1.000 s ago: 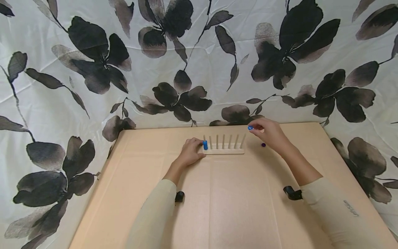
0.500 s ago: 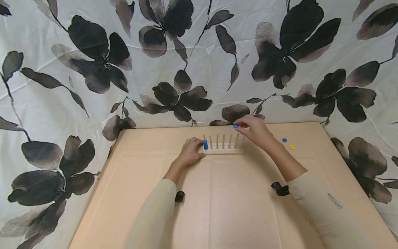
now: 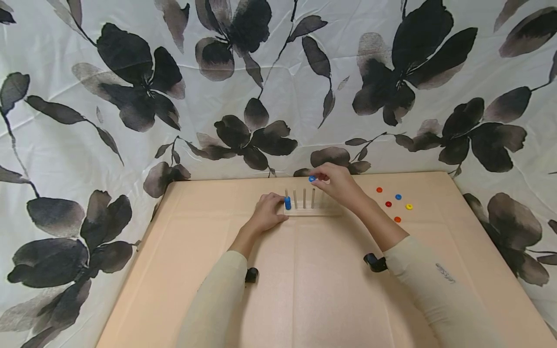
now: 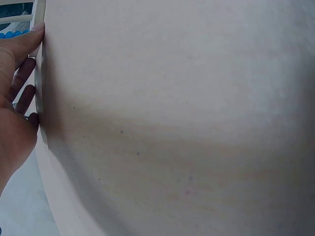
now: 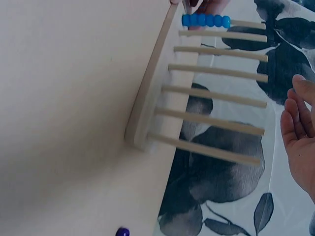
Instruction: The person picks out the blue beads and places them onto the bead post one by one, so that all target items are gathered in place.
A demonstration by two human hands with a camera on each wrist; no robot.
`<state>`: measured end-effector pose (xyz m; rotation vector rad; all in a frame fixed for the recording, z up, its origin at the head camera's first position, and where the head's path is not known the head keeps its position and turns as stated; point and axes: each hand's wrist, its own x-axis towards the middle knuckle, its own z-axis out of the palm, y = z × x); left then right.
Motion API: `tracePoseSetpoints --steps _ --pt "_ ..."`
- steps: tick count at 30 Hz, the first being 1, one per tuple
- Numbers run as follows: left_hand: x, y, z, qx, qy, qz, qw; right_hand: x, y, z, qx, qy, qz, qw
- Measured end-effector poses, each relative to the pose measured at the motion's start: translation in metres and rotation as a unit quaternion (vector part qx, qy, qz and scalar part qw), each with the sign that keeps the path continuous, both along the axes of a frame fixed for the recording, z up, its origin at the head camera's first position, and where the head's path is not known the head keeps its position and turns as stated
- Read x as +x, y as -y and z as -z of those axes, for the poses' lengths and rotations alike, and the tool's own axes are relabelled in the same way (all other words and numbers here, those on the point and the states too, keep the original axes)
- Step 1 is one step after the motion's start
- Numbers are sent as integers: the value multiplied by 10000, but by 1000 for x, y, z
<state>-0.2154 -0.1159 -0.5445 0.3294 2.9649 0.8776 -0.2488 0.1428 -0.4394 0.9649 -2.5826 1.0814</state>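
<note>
A wooden peg rack [image 3: 313, 212] stands near the table's far edge, with a row of upright pegs. Several blue beads [image 5: 205, 20] are stacked on its leftmost peg; the other pegs in the right wrist view are bare. My left hand [image 3: 266, 212] grips the rack's left end, thumb at the front of the base. Above the pegs, right of the stack, my right hand [image 3: 337, 183] pinches a blue bead [image 3: 312, 179] between thumb and fingertips. That forearm hides part of the rack's right side in the head view.
Right of the right forearm lie loose beads: orange-red [image 3: 379, 190], blue [image 3: 398, 196], red [image 3: 388, 204], yellow [image 3: 409, 207] and orange [image 3: 398, 219]. A purple bead [image 5: 122, 231] shows in the right wrist view. A floral cloth [image 3: 252, 87] hangs behind the table [image 3: 330, 290].
My right hand has moved left with the blue bead, from beyond the rack's right end to over its pegs. Loose beads came into view behind the forearm. My left hand stays put.
</note>
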Motion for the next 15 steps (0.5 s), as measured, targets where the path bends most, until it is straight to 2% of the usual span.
tracePoseSetpoints --steps 5,10,15 --pt "0 1 1 2 -76 9 10000 0 14 5 52 -97 -224 9997" --pt "-1 2 3 -23 -260 46 9996 2 25 7 317 25 -222 9992" --pt "-1 2 3 -30 -152 85 9998 3 37 4 442 133 -255 9986"
